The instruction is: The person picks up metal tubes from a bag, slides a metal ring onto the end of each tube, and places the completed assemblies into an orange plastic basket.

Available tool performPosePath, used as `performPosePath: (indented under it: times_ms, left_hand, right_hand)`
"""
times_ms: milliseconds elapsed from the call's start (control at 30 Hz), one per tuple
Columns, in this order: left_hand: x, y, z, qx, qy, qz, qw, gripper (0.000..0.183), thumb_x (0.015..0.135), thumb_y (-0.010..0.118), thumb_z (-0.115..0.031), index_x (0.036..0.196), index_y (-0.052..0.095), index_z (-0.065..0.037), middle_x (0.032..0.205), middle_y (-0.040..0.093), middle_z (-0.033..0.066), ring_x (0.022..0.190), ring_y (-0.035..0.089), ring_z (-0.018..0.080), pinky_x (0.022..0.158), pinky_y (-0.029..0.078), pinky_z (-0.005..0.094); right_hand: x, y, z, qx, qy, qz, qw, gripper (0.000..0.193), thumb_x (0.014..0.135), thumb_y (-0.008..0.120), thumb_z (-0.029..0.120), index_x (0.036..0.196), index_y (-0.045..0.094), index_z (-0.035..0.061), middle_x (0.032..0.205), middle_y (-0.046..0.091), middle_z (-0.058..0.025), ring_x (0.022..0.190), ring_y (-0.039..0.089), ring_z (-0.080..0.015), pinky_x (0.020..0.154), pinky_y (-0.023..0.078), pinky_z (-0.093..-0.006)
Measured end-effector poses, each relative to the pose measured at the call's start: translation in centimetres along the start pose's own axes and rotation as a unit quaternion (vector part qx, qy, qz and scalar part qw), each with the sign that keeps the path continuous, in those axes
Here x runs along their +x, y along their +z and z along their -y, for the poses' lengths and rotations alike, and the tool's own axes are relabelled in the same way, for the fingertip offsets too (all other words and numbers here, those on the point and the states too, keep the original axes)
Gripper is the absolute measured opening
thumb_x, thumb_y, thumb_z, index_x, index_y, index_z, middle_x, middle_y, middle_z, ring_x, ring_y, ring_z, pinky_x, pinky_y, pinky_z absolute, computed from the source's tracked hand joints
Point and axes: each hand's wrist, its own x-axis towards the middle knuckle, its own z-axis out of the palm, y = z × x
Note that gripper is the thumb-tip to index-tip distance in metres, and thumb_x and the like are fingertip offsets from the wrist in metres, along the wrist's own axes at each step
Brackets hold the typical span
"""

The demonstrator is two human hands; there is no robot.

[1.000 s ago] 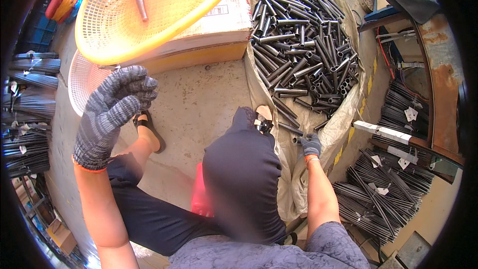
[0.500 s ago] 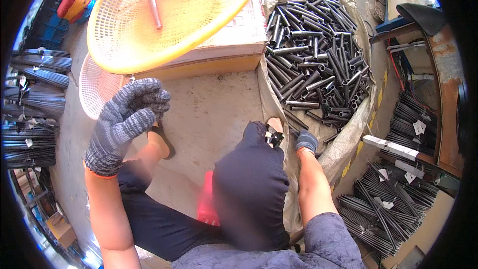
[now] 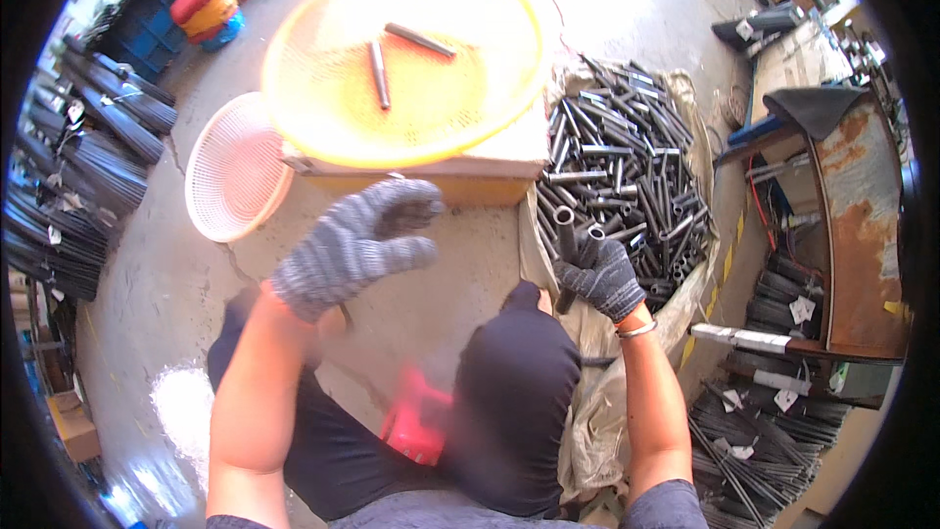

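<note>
My right hand (image 3: 609,281), in a grey knit glove, is closed around short dark metal tubes; one metal tube (image 3: 564,235) stands out upright, and a second open end shows beside it. Below and beyond that hand lies a heap of metal tubes (image 3: 627,152) on a pale woven sheet (image 3: 587,338). My left hand (image 3: 362,245), gloved alike, hovers over the floor with thumb and fingers apart and nothing between them. Just past it, a yellow plastic basket (image 3: 338,155) rests on a cardboard box (image 3: 470,186) and holds two tubes (image 3: 379,75).
A pale pink basket (image 3: 235,171) stands on the floor left of the box. A red plastic object (image 3: 416,426) sits between my legs. Bundles of long rods (image 3: 108,162) line the left, more rods (image 3: 759,451) lie at the right, near a rusty metal panel (image 3: 862,235).
My right hand has risen from the sheet's near edge and now holds tubes. My left hand has moved right, still spread. The whole view has shifted.
</note>
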Motion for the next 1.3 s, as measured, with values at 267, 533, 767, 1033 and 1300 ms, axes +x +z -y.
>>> performPosePath:
  times_ms: [267, 533, 767, 1033, 1300]
  left_hand:
    - [0.7, 1.0, -2.1, -0.203, 0.189, -0.091, 0.956, 0.046, 0.068, 0.079, -0.004, 0.108, 0.055, -0.007, 0.113, 0.06, 0.0069, 0.102, 0.055, 0.0152, 0.091, 0.046, 0.0296]
    - [-1.3, -0.6, -1.3, -0.214, 0.204, -0.138, 0.945, 0.035, 0.078, 0.071, -0.004, 0.112, 0.061, -0.004, 0.102, 0.062, 0.0023, 0.092, 0.057, 0.0123, 0.082, 0.05, 0.0267]
    - [-1.8, -0.8, -2.6, -0.13, 0.072, -0.134, 0.98, 0.038, 0.081, 0.067, -0.003, 0.118, 0.057, -0.005, 0.098, 0.065, 0.005, 0.091, 0.063, 0.014, 0.07, 0.052, 0.0247]
    - [-1.1, 0.1, -2.0, -0.088, 0.075, -0.127, 0.985, 0.026, 0.082, 0.066, -0.006, 0.107, 0.06, -0.006, 0.091, 0.065, 0.0017, 0.077, 0.062, 0.0106, 0.058, 0.049, 0.0223]
    - [-0.8, 0.9, -2.0, -0.079, 0.112, -0.175, 0.975, 0.022, 0.083, 0.066, -0.007, 0.104, 0.061, -0.006, 0.085, 0.063, -0.0004, 0.068, 0.056, 0.007, 0.056, 0.046, 0.0207]
  right_hand:
    - [7.1, -0.9, 21.2, -0.045, -0.176, 0.112, 0.977, 0.023, 0.077, 0.065, 0.029, 0.087, 0.06, 0.0094, 0.071, 0.062, -0.0139, 0.062, 0.061, -0.0336, 0.057, 0.049, -0.0416]
    - [7.0, 3.1, 19.3, 0.191, -0.145, 0.136, 0.961, 0.048, 0.075, 0.076, 0.028, 0.112, 0.053, 0.0074, 0.079, 0.062, -0.0058, 0.074, 0.061, -0.0174, 0.066, 0.05, -0.0305]
    - [7.6, -1.8, 17.9, 0.393, -0.045, 0.046, 0.917, 0.023, 0.091, 0.051, 0.006, 0.113, 0.057, 0.0027, 0.081, 0.053, 0.0011, 0.067, 0.047, -0.0071, 0.063, 0.043, -0.0222]
    - [7.5, -1.8, 17.6, 0.469, -0.066, 0.058, 0.879, 0.017, 0.081, 0.062, -0.007, 0.097, 0.061, 0.0003, 0.086, 0.065, -0.0054, 0.078, 0.061, -0.011, 0.073, 0.051, -0.024]
    - [6.5, -0.9, 17.9, 0.339, -0.138, 0.005, 0.931, 0.014, 0.078, 0.064, -0.006, 0.091, 0.06, -0.0004, 0.092, 0.066, -0.0073, 0.084, 0.061, -0.0115, 0.078, 0.051, -0.0256]
